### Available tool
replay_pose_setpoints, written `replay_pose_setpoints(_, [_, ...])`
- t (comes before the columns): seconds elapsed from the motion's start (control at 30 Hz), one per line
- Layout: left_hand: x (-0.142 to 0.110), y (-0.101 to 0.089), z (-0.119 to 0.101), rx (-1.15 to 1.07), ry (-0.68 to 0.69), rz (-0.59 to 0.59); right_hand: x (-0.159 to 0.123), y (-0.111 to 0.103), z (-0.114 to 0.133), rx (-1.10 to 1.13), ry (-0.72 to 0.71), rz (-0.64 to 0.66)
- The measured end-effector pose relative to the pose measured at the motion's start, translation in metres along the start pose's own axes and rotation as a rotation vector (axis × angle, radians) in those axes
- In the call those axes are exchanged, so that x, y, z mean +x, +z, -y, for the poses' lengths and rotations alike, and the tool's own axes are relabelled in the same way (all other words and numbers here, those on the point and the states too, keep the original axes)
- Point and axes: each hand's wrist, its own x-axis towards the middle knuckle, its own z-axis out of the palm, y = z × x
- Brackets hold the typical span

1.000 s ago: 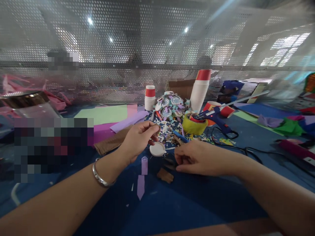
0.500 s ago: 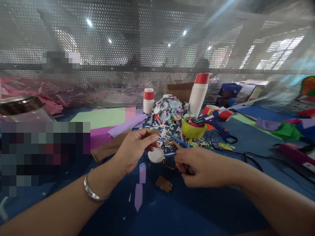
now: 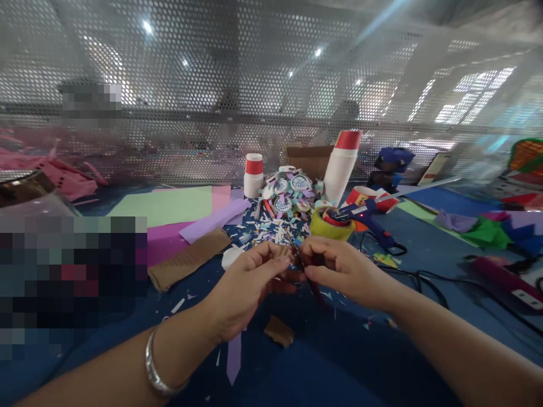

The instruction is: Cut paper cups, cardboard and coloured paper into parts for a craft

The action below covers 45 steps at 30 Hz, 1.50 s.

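Left hand (image 3: 257, 277) and right hand (image 3: 339, 271) have come together. Cardboard (image 3: 190, 260) lies at nine o'clock from them. Left fingers pinch a small piece (image 3: 285, 251), mostly hidden; right fingers are closed around scissors (image 3: 296, 249), between the hands. Glue gun (image 3: 365, 213) is at two o'clock.

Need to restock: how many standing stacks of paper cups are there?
2: a short stack left of the patterned-disc heap, and a taller stack right of it. More may be hidden.
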Motion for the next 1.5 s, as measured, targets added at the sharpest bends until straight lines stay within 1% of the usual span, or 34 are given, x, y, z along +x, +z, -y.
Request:
replay_pose_setpoints(0.13, [0.001, 0.002, -0.001, -0.031, 0.047, 0.0, 0.0, 0.004, -0.002, 0.2, 0.005, -0.008])
replay_pose_setpoints(0.27, [0.001, 0.001, -0.004, -0.064, 0.057, -0.014, 0.001, 0.01, 0.001, 0.368, -0.004, -0.029])
replay_pose_setpoints(0.37, [0.001, 0.001, -0.005, -0.094, 0.081, 0.017, 0.001, 0.015, 0.004, 0.525, 0.019, 0.003])
replay_pose_setpoints(0.47, [0.0, 0.002, -0.006, -0.122, 0.104, 0.037, 0.001, 0.02, 0.006, 0.596, 0.048, 0.001])
replay_pose_setpoints(0.57, [0.001, 0.003, -0.005, -0.129, 0.121, 0.014, 0.001, 0.023, 0.006, 0.592, 0.104, -0.039])
replay_pose_setpoints(0.67, [0.002, 0.001, -0.003, -0.077, 0.118, -0.012, 0.002, 0.024, 0.004, 0.551, 0.119, -0.09])
replay_pose_setpoints(0.83, [0.004, -0.005, -0.003, 0.067, 0.065, -0.144, 0.005, 0.025, -0.001, 0.526, 0.148, -0.14])
replay_pose_setpoints(0.93, [0.004, -0.007, -0.005, 0.153, 0.068, -0.19, 0.005, 0.024, -0.002, 0.516, 0.151, -0.139])
replay_pose_setpoints(1.03, [0.003, -0.007, -0.006, 0.21, 0.067, -0.185, 0.003, 0.024, -0.001, 0.507, 0.147, -0.127])
replay_pose_setpoints(1.1, [0.002, -0.006, -0.005, 0.22, 0.067, -0.157, 0.002, 0.024, 0.0, 0.486, 0.142, -0.124])
replay_pose_setpoints(1.2, [0.001, -0.003, -0.005, 0.209, 0.057, -0.116, 0.002, 0.024, 0.001, 0.449, 0.132, -0.12])
replay_pose_setpoints(1.5, [0.0, -0.003, -0.003, 0.144, 0.005, -0.09, 0.001, 0.021, 0.005, 0.409, 0.114, -0.1])
